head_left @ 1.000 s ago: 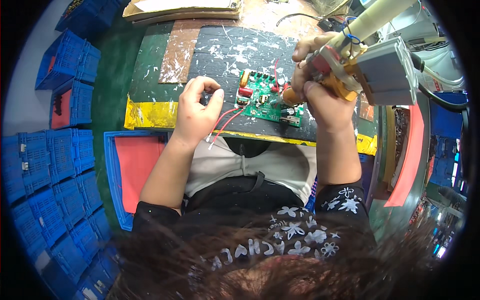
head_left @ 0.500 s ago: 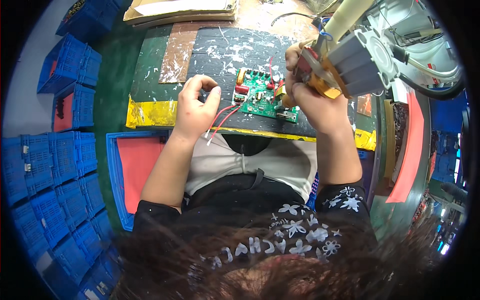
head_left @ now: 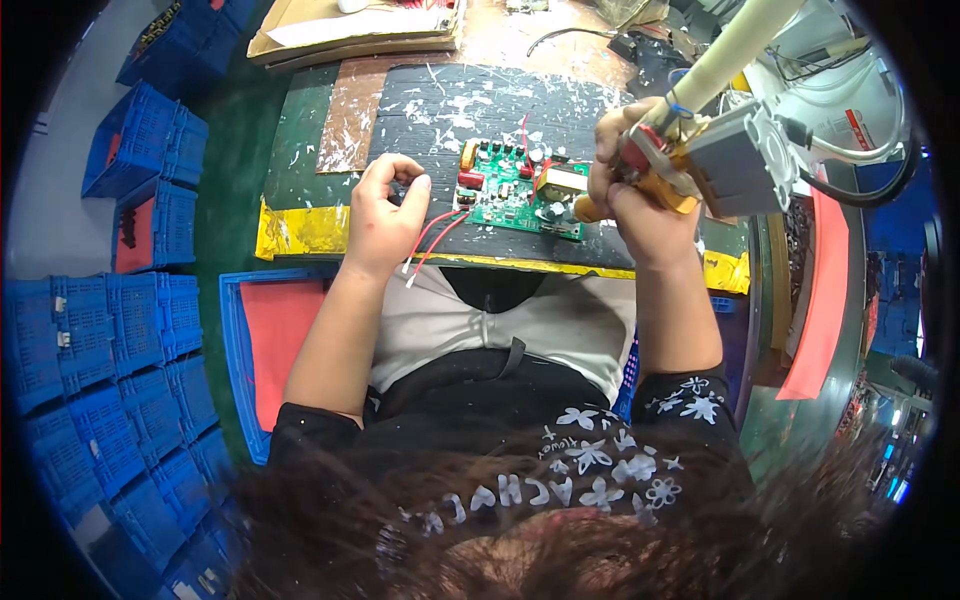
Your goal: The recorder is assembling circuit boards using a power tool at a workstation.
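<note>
On the black mat [head_left: 430, 110] lies a green circuit board [head_left: 493, 210] with capacitors, a red component and a yellow-and-white transformer [head_left: 563, 183]. Two red wires [head_left: 428, 240] with white ends trail from its near left corner over the table edge. My right hand [head_left: 640, 200] is wrapped round what looks like a glue gun, whose grey block [head_left: 738, 160] sticks out to the right. The gun's yellow nozzle [head_left: 588, 209] points left at the board's right end; contact cannot be made out. My left hand [head_left: 385, 215] hovers left of the board, fingers curled, thumb apart, nothing visible in it.
A thick cream hose [head_left: 735, 55] rises from the gun, and a black cable [head_left: 870, 190] loops behind it. Back left stands a cardboard tray [head_left: 350, 42]. Blue crates [head_left: 90, 330] are stacked on the left; a blue bin [head_left: 232, 340] with red lining sits below the table edge.
The glue gun in my right hand has shifted right and tilted, uncovering the transformer. The board appears slightly further left. My left hand has barely moved.
</note>
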A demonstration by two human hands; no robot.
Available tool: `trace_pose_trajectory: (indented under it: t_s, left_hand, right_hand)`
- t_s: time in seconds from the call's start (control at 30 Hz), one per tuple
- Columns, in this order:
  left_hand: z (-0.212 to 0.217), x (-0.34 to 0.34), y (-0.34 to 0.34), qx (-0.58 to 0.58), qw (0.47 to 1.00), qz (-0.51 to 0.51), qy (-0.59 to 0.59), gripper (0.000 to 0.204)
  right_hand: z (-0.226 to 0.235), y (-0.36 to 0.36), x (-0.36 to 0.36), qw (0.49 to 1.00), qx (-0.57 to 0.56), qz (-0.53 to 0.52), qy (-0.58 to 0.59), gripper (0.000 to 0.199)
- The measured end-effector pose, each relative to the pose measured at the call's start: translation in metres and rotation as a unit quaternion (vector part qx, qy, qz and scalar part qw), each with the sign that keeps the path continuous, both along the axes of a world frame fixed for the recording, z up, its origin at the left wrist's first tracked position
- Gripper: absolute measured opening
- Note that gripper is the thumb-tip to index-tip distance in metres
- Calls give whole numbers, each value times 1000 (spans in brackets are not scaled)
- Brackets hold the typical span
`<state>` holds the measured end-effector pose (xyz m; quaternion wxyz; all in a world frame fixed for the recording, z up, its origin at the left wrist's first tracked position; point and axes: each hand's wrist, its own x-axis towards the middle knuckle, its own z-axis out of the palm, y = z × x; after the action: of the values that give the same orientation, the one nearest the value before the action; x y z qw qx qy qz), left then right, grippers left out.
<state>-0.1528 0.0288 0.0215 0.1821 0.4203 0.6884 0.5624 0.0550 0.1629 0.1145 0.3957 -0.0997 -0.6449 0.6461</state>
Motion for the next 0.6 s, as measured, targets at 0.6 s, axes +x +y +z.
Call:
trace_pose_trajectory:
  t_s: [0.6]
  left_hand:
    - [-8, -5, 0, 18, 999, -1, 48, 4]
  right_hand:
    - [39, 17, -69, 992, 73, -19, -102, 46]
